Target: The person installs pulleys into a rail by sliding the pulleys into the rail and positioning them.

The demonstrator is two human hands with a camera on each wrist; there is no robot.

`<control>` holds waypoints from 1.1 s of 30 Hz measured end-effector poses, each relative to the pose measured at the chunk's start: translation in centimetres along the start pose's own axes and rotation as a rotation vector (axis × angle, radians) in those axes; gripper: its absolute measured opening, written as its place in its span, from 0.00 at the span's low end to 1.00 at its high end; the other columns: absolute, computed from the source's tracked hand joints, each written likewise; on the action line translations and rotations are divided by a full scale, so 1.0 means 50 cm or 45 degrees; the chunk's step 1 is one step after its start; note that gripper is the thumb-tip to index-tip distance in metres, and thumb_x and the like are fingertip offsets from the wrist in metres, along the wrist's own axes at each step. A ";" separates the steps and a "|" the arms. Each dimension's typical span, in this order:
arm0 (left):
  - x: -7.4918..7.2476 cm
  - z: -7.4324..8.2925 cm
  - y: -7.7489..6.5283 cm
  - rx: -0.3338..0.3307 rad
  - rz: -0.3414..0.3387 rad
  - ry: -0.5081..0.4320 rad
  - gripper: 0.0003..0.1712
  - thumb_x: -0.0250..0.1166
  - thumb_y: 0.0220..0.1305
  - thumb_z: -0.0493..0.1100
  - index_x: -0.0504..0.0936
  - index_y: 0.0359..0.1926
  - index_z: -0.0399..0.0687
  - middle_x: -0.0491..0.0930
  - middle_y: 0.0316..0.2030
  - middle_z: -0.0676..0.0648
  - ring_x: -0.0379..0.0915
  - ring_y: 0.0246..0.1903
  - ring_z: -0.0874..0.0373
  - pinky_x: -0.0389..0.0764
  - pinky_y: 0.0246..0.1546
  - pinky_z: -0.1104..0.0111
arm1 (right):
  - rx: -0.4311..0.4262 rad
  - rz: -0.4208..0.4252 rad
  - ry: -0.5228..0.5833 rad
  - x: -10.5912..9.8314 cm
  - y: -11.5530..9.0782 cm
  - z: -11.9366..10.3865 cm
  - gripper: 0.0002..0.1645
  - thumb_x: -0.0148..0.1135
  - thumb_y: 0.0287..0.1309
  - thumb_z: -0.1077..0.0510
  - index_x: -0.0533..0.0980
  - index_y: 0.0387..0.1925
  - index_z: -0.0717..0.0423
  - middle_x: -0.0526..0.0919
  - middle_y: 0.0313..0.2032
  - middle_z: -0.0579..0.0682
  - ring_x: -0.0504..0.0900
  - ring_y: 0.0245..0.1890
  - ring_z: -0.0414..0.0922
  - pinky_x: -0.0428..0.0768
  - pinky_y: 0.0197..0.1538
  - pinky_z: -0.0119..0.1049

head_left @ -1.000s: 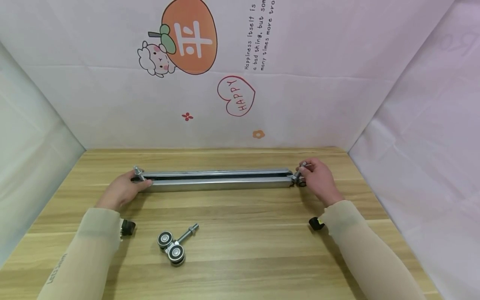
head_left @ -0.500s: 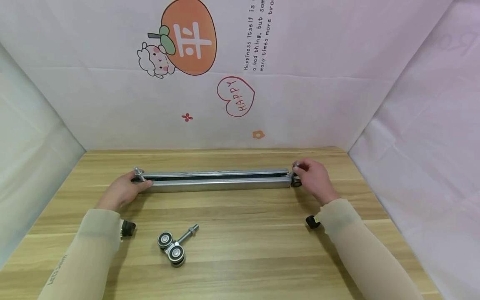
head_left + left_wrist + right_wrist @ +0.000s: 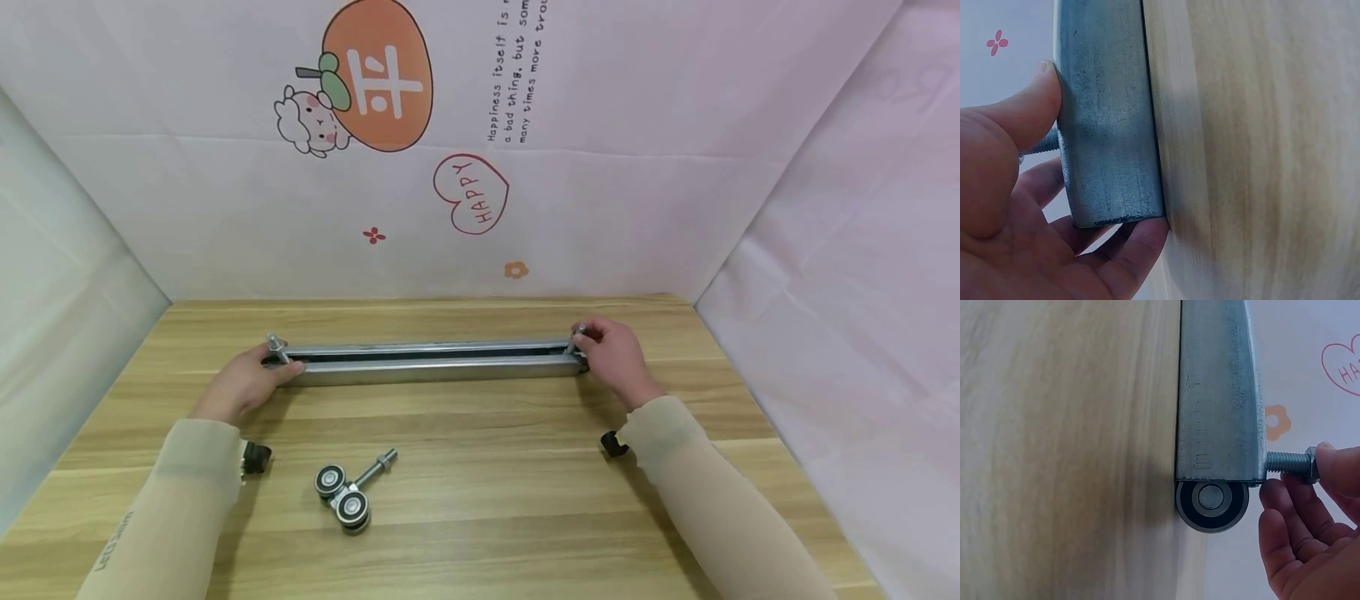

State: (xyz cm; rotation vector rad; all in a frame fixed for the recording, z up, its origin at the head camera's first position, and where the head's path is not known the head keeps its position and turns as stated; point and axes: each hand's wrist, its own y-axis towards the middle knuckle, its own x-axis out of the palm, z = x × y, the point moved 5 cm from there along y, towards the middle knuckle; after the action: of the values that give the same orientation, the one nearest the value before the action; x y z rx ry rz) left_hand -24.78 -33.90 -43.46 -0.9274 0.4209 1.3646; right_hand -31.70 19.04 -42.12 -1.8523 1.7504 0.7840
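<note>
A long metal track rail [image 3: 435, 369] lies across the table, slot upward. At its left end my left hand [image 3: 243, 379] grips it, thumb on the top edge and fingers round the end. A threaded bolt [image 3: 1044, 144] stands up from the slot beside that thumb; whatever is below it is hidden. My right hand [image 3: 618, 358] pinches the nut end of a roller trolley's bolt [image 3: 1288, 463] at the right end. That trolley sits partly inside the rail, with one wheel [image 3: 1212, 507] still showing outside the opening.
Another roller trolley [image 3: 348, 497] lies on its side on the wooden table [image 3: 480, 517], nearer the person and left of centre. A white printed cloth [image 3: 600, 208] hangs behind the table, with white cloth walls on both sides.
My right hand has moved left, sliding the roller trolley from outside the right end of the rail partly into it. My left hand has stayed in place on the rail.
</note>
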 end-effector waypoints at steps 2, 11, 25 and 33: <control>0.000 0.000 0.000 0.002 0.004 0.002 0.58 0.52 0.67 0.73 0.46 0.77 0.34 0.45 0.70 0.20 0.39 0.67 0.20 0.50 0.62 0.31 | 0.001 -0.002 -0.003 0.001 0.000 0.000 0.14 0.53 0.75 0.57 0.78 0.54 0.57 0.80 0.48 0.54 0.77 0.46 0.52 0.76 0.47 0.47; -0.001 -0.004 0.000 -0.007 -0.004 0.000 0.57 0.53 0.68 0.72 0.45 0.77 0.34 0.44 0.70 0.20 0.39 0.67 0.19 0.50 0.62 0.31 | 0.010 -0.007 0.015 0.011 0.005 -0.010 0.13 0.56 0.73 0.56 0.80 0.52 0.56 0.81 0.46 0.52 0.77 0.45 0.51 0.76 0.48 0.46; 0.001 -0.002 0.001 0.006 0.012 0.030 0.57 0.52 0.69 0.71 0.45 0.77 0.33 0.45 0.70 0.20 0.40 0.67 0.20 0.51 0.62 0.31 | -0.139 -0.035 -0.043 0.076 0.007 -0.084 0.09 0.59 0.71 0.57 0.81 0.47 0.56 0.82 0.41 0.50 0.76 0.40 0.50 0.76 0.45 0.44; 0.001 -0.001 0.000 0.006 0.012 0.034 0.58 0.51 0.67 0.74 0.46 0.77 0.34 0.45 0.70 0.20 0.40 0.67 0.20 0.51 0.62 0.31 | -0.159 -0.073 -0.038 0.105 0.009 -0.116 0.09 0.59 0.71 0.58 0.81 0.47 0.57 0.82 0.40 0.50 0.77 0.40 0.49 0.77 0.44 0.44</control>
State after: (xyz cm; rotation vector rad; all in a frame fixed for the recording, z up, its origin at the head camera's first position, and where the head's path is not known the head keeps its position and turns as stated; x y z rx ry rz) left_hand -24.76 -33.90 -43.53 -0.9413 0.4491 1.3610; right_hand -31.55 11.22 -41.47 -1.9523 1.6561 0.9121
